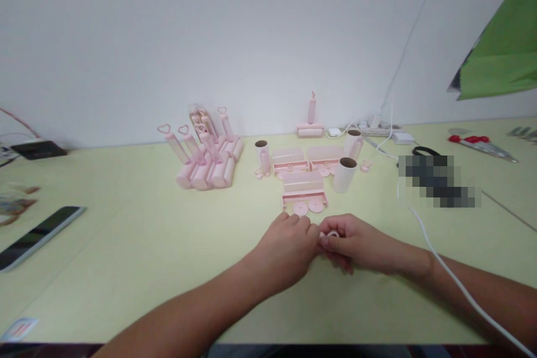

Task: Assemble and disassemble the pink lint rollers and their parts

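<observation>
My left hand (289, 246) and my right hand (350, 243) meet at the middle of the pale yellow table (146, 268), fingers curled. Between them they pinch a small pink plastic part (331, 234), mostly hidden by the fingers. Just beyond the hands lies a pink tray-like piece (302, 184) with two pink discs (308, 206) at its front edge. Two more pink trays (308, 158) and white rolls with cardboard cores (344, 174) stand behind it.
A cluster of assembled pink rollers with heart-shaped handles (205, 154) stands at the back left. A phone (39, 235) lies at the left. A white cable (453, 277) runs over my right forearm. Red-handled scissors (482, 142) and a power strip (377, 126) sit at the back right.
</observation>
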A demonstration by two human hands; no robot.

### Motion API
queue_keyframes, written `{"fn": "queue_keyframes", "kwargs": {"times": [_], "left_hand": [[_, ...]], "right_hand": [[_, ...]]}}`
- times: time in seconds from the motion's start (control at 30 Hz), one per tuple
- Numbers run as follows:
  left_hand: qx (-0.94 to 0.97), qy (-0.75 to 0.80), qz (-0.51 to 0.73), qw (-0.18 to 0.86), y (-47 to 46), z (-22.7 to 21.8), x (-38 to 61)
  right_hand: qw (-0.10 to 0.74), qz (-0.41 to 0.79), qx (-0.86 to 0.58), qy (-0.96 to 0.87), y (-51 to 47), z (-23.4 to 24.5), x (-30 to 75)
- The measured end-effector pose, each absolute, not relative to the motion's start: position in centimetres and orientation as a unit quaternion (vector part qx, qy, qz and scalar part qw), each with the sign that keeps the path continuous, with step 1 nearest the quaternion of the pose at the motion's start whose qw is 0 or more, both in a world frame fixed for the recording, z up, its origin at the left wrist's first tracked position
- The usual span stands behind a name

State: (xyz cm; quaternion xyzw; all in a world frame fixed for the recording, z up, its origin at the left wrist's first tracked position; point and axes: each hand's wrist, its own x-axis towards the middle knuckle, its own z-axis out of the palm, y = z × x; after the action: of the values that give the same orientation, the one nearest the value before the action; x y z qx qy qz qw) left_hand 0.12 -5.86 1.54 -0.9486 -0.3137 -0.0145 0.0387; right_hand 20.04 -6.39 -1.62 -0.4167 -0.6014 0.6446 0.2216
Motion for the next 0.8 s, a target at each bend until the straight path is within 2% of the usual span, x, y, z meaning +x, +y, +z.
{"fn": "queue_keyframes", "kwargs": {"times": [0.2, 0.5, 0.7, 0.8], "left_hand": [[-0.943, -0.333, -0.024, -0.015, -5.8, 1.1, 0.0], [-0.938, -0.335, -0.049, -0.072, -5.9, 1.3, -0.2], [-0.912, -0.364, -0.107, -0.155, -5.3, 1.3, -0.7], [-0.885, -0.396, -0.139, -0.202, -5.1, 1.4, -0.9]], "right_hand": [[0.150, 0.671, -0.420, -0.592, -6.3, -1.6, 20.5], [0.133, 0.689, -0.375, -0.605, -6.2, -1.0, 21.5], [0.153, 0.563, -0.422, -0.694, -6.1, 0.3, 21.8], [0.180, 0.374, -0.491, -0.765, -4.9, 0.4, 23.0]]}}
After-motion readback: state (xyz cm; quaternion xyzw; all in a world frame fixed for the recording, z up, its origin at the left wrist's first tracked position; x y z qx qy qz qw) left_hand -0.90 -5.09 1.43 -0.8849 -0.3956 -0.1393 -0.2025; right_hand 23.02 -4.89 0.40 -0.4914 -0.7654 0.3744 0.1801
